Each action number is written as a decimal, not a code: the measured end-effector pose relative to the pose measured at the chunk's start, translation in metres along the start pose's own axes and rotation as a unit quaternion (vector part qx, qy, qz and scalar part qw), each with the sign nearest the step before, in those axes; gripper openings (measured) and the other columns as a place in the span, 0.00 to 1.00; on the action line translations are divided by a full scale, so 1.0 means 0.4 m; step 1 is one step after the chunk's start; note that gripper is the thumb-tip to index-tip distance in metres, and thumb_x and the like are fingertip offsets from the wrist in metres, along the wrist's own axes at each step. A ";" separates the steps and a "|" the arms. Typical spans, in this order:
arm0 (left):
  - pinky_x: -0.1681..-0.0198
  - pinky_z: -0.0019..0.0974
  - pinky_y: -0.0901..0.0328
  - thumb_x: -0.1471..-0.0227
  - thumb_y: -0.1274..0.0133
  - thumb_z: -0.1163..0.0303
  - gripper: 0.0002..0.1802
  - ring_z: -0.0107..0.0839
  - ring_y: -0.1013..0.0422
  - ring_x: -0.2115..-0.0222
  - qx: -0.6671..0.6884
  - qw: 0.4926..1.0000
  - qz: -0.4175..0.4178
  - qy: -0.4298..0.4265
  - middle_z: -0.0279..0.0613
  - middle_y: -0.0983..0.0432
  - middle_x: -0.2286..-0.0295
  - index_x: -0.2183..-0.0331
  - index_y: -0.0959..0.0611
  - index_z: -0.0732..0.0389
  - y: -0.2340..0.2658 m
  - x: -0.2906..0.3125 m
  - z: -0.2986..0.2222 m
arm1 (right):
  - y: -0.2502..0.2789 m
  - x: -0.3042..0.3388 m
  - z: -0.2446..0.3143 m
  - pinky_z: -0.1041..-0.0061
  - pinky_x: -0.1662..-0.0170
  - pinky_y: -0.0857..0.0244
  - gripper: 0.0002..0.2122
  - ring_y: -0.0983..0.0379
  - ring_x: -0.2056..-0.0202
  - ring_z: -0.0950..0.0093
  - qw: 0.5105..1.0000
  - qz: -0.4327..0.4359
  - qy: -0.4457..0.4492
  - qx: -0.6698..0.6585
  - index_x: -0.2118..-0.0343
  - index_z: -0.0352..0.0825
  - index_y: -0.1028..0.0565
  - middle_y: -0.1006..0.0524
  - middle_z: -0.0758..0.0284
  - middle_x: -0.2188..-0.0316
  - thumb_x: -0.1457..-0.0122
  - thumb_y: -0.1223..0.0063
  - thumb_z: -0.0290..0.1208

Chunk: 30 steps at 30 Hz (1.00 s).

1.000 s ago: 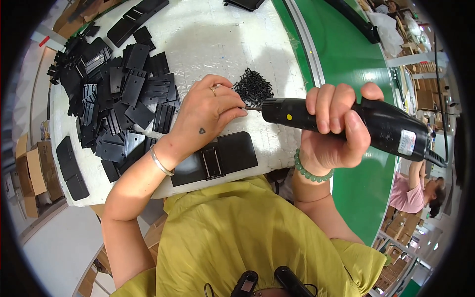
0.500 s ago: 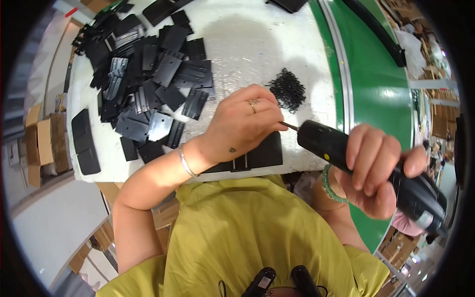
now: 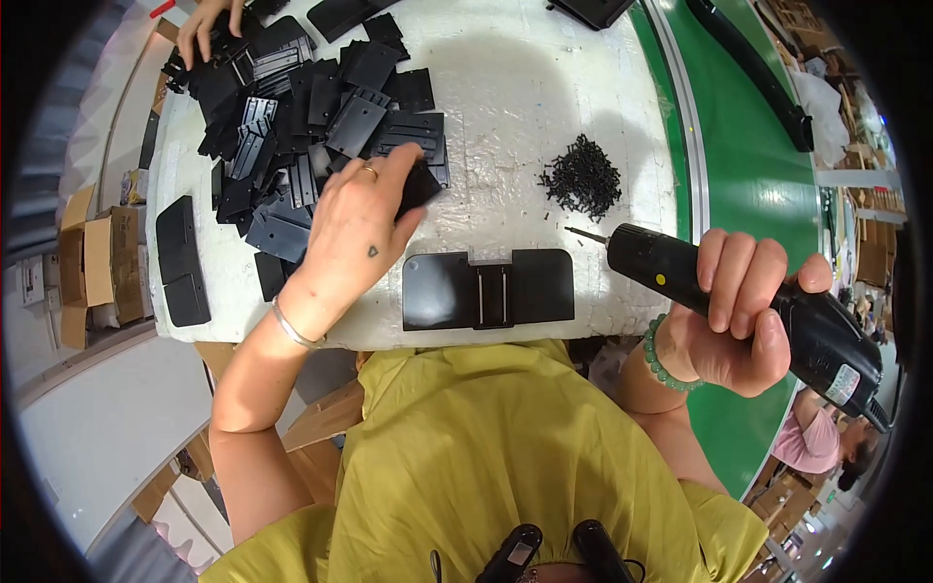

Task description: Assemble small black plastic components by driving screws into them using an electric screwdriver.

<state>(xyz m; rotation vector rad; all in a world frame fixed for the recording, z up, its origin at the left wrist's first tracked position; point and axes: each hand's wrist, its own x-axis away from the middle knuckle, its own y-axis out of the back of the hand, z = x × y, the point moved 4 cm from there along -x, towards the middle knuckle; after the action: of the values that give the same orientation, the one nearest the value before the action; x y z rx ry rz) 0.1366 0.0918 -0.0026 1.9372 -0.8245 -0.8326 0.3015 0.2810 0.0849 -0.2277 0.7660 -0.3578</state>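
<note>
My left hand (image 3: 355, 219) is at the near right side of a heap of black plates (image 3: 335, 102). Its thumb and fingers close round a small black plate (image 3: 420, 188), partly hidden by the hand. In my right hand (image 3: 743, 316) is a black electric screwdriver (image 3: 661, 267), its thin bit pointing left above the table. Directly before me lies a flat black panel (image 3: 439, 291) with two wide wings and a ridged channel piece (image 3: 493, 294) at its middle. Beyond the bit is a pile of small black screws (image 3: 583, 178).
Another person's hand (image 3: 207, 29) reaches into the heap's far left. A separate black panel (image 3: 181, 262) lies at the left edge of the white table (image 3: 486, 214). On the right runs a green surface (image 3: 753, 214) with a metal rail (image 3: 692, 146). Cardboard boxes (image 3: 102, 272) stand at left.
My left hand has moved left from the screwdriver bit to the heap and taken a black plate. The panel before me is uncovered. Another person's hand has appeared at the far left.
</note>
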 end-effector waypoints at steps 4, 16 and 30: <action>0.73 0.32 0.37 0.56 0.49 0.81 0.13 0.39 0.31 0.76 0.111 0.991 -0.068 -0.044 0.46 0.27 0.73 0.63 0.23 0.64 0.024 -0.005 -0.010 | 0.014 0.006 0.015 0.80 0.72 0.46 0.18 0.42 0.84 0.83 1.000 0.025 0.000 0.001 0.55 0.40 0.37 0.38 0.76 0.85 0.52 0.56 0.26; 0.72 0.24 0.35 0.57 0.47 0.83 0.12 0.23 0.32 0.78 0.360 0.920 0.150 0.023 0.37 0.28 0.76 0.66 0.21 0.66 0.027 0.019 -0.106 | 0.009 0.034 0.014 0.81 0.69 0.49 0.16 0.43 0.82 0.84 0.997 0.017 -0.069 -0.005 0.58 0.41 0.34 0.38 0.78 0.84 0.54 0.58 0.27; 0.69 0.30 0.35 0.58 0.45 0.82 0.15 0.31 0.32 0.75 0.302 0.922 0.239 -0.038 0.44 0.29 0.76 0.64 0.24 0.65 -0.034 0.016 -0.145 | 0.016 0.046 0.030 0.80 0.69 0.49 0.16 0.43 0.83 0.84 0.998 -0.005 -0.065 -0.006 0.60 0.41 0.33 0.39 0.79 0.85 0.55 0.58 0.27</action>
<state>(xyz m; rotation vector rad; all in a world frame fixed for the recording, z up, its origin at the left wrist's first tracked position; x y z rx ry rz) 0.1894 0.1177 0.0083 2.0722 -1.6718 -0.3712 0.3238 0.2806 0.0794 -0.2628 0.6385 -0.3444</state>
